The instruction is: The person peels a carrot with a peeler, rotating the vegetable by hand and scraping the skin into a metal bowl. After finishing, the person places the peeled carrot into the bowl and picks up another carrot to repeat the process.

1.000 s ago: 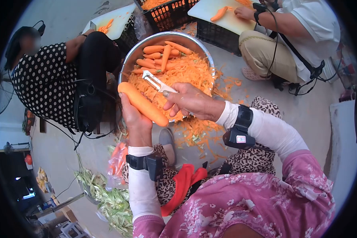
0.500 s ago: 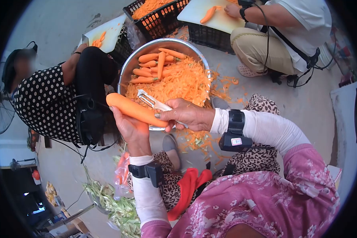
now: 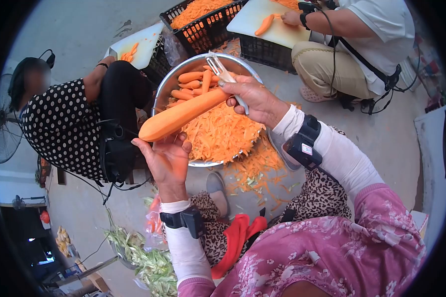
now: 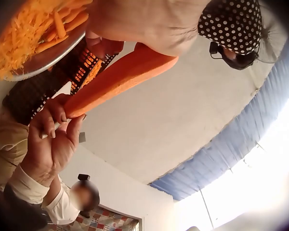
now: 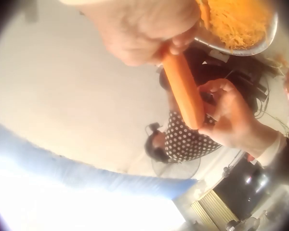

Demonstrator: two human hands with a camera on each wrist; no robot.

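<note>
My right hand (image 3: 255, 101) grips a white-handled vegetable peeler (image 3: 220, 69), its blade end pointing up and away. The same hand also pinches the narrow end of a large peeled carrot (image 3: 178, 115), with the thumb on top. Under the carrot's thick end, my left hand (image 3: 168, 161) is spread with fingers loosely bent, thumb near the blunt tip. A gap shows between its palm and the carrot (image 5: 184, 91) in the right wrist view. Below the carrot, a metal basin (image 3: 159, 94) holds orange carrot peelings (image 3: 218, 133) and several whole carrots (image 3: 191, 77).
One person in polka dots (image 3: 59, 128) sits at the left by a cutting board (image 3: 148, 47). Another, in a white shirt (image 3: 381, 24), works at a board (image 3: 240, 22) on a black crate. A crate of shreds (image 3: 203, 37) stands between them. Leafy scraps (image 3: 153, 267) lie at lower left.
The carrot has passed from lying in the left hand to hanging from the right hand's pinch, its narrow end now up and right. The right hand and peeler rose; the left hand loosened.
</note>
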